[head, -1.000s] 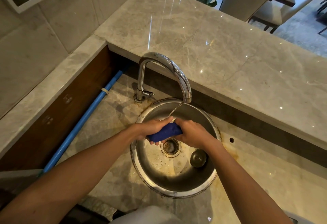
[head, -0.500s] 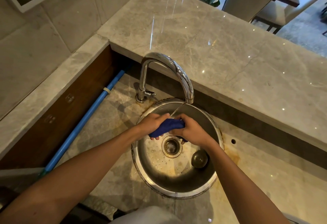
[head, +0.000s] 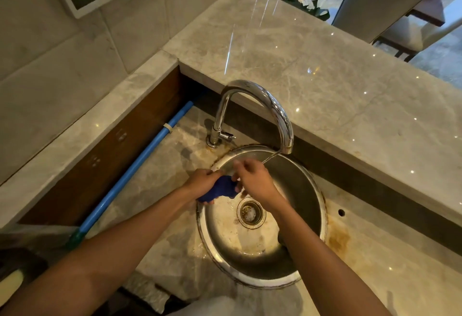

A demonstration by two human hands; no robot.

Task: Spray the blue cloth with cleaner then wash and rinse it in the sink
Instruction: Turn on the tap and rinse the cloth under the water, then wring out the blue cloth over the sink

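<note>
The blue cloth (head: 220, 192) was bunched into a wad above the left inner edge of the round steel sink (head: 310, 185), held between both hands. The left hand (head: 202, 182) had its fingers curled round the cloth's left end, which stuck out below the palm just over the sink's rim. The right hand (head: 252, 178) sat immediately right of it, over the basin, its fingers bent and pinching the cloth's right end; the fingertips on the far side were hidden behind the knuckles. A thin stream of water (head: 268, 159) ran slantwise from the spout of the curved chrome faucet (head: 265, 100), which rose from the counter just behind the sink's left rim and arched over the basin; the stream reached the back of the right hand's fingers. In the middle of the sink, below and to the right of the cloth, lay the drain (head: 250, 212) with a little foam in its strainer. Rusty stains marked the lower counter (head: 160, 215) around the sink's rim. Left of the sink, a blue pipe (head: 140, 165) ran along the foot of a brown wooden panel. Behind the sink stood a raised marble ledge (head: 325, 65), glinting with small reflected lights.
</note>
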